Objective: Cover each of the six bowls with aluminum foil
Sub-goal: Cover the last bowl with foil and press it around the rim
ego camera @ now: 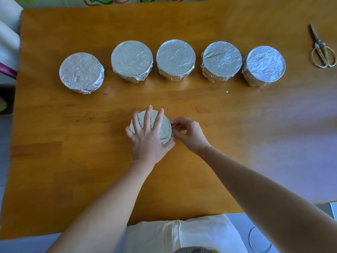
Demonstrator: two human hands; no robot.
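A pale cloth [175, 234] lies at the near edge of the frame, and from either side of it two bare forearms reach out over the wooden surface [73, 161] toward a single foil-covered bowl [165, 127] that sits near the middle, closer to the person than the others. The left hand [147, 137] lies palm down on top of this bowl, fingers spread and pointing away, two of them reaching past its far rim while the thumb curls down its near right side; it presses the foil flat instead of gripping it. The right hand [188, 132] comes in from the right with its wrist bent and its fingers curled in toward the bowl's right edge, fingertips pinched at the foil just where it folds over the rim. Farther away, five more bowls stand in a row across the surface, each wrapped over top and sides in crinkled foil: the leftmost bowl [81, 73] sits a little nearer and apart, then the second bowl [131, 61], the third bowl [176, 59], the fourth bowl [221, 61] and the rightmost bowl [264, 65] stand close beside one another. At the far right, well apart from the row, lies a pair of gold-coloured scissors [321, 50], blades pointing away.
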